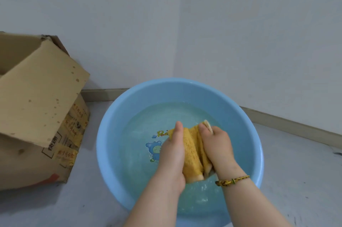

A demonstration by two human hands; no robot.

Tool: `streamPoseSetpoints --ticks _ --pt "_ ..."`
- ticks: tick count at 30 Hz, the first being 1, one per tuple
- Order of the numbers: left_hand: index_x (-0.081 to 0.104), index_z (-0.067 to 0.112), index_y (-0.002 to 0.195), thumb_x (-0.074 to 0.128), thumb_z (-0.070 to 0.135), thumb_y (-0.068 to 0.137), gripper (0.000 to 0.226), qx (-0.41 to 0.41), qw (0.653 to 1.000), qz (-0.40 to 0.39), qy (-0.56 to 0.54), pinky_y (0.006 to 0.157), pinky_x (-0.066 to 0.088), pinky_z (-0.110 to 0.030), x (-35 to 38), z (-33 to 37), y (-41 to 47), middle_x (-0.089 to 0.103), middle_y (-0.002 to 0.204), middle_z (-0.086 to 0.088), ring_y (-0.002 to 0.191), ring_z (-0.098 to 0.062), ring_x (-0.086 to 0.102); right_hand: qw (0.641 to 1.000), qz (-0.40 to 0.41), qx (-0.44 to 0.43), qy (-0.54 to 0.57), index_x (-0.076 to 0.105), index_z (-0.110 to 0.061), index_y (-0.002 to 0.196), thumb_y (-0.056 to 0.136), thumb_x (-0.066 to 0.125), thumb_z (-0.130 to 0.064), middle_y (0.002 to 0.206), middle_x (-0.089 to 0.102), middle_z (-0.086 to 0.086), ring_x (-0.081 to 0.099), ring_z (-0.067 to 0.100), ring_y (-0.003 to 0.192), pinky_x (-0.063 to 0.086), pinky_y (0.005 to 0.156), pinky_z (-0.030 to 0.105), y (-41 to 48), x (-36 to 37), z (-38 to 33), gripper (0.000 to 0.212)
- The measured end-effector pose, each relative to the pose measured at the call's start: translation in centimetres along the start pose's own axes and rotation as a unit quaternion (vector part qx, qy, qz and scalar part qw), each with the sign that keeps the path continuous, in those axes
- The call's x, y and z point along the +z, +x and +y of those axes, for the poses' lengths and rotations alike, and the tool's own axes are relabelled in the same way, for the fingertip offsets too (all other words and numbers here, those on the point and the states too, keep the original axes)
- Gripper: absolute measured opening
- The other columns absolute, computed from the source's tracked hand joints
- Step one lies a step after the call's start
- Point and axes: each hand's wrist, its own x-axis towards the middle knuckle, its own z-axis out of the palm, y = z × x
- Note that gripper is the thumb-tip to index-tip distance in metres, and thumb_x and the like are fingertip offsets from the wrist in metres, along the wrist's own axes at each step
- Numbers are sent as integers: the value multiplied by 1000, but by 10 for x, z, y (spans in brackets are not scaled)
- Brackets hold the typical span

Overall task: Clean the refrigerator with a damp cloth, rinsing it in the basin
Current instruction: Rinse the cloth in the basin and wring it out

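— Left hand [173, 152]: what is gripped by it?
— Cloth [192, 150], clutched along its left edge, at the middle of the water-filled basin [111, 115].
— And by the right hand [216, 145]?
— The same cloth's right edge is gripped; a bracelet [232, 180] is worn at its wrist.

Walls [111, 13]: white, joined at a corner.
Baseboard [288, 126]: beige.
Floor [296, 167]: grey, speckled.
Cardboard box [37, 97]: open, set at left.

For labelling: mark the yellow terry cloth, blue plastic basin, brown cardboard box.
yellow terry cloth [192, 150]: head view, middle fold.
blue plastic basin [166, 83]: head view, far rim.
brown cardboard box [37, 97]: head view, flap.
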Motion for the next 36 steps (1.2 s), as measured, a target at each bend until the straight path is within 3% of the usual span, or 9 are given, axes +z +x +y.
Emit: streamPoseSetpoints --ticks 5,11,15,17,20,25,29,33,36 --pt "59 13 102 47 55 83 48 46 997 -60 -4 71 49 -29 -13 -2 6 67 90 -2 81 -15 62 981 5 -190 -46 55 -16 81 84 49 -16 76 51 1 51 21 74 41 67 32 -25 15 11 7" --pt "59 3 95 66 38 76 41 96 993 73 -1 64 49 -30 -23 -3 17 62 82 -12 68 -23 59 880 -22 -424 -212 50 -23 113 64 41 -24 106 51 -6 45 12 86 29 71 17 -64 39 35 50" --pt "60 17 79 54 43 84 26 142 987 69 -37 75 52 -36 -23 6 16 66 82 -6 75 -22 63 947 50 -309 -71 23 -34 136 64 58 -45 140 26 -9 26 7 126 18 101 9 -65 30 28 81" --pt "60 17 81 49 45 86 31 150 987 55 -16 78 52 -37 -23 9 12 67 84 -6 79 -22 65 980 -130 -142 55 2 -43 135 63 72 -40 140 22 -18 26 -4 126 21 95 -4 -63 24 20 101" --pt "59 16 79 44 49 87 37 137 990 41 15 77 51 -36 -24 13 6 66 83 -7 81 -24 64 959 -244 -88 117 16 -30 142 43 74 -42 131 47 -12 52 -1 110 46 89 16 -52 16 21 115" --pt "62 16 78 40 51 87 43 174 978 12 115 63 50 -22 -24 13 1 66 78 -1 73 -14 63 924 -341 -85 152 59 -15 107 58 70 -16 95 66 0 61 3 80 50 70 17 -44 6 11 51" --pt "66 8 81 43 48 86 47 125 981 -81 128 66 51 -21 -26 12 1 68 82 -10 74 -16 65 881 -443 -89 143 61 -23 91 61 67 -12 83 65 -9 61 0 76 50 69 18 -42 4 8 33" --pt "64 9 101 44 54 77 55 37 992 -122 25 76 51 -30 -29 13 1 69 85 -5 78 -16 67 938 -338 -35 70 60 -21 75 46 70 -28 71 60 -6 56 8 68 45 62 22 -31 6 10 32" --pt "29 21 140 69 62 52 104 60 990 -94 90 103 36 -36 -31 16 2 51 127 1 117 -17 51 986 -69 -68 -136 45 -18 67 63 71 -22 71 53 -1 51 19 71 34 53 22 -24 8 17 27"
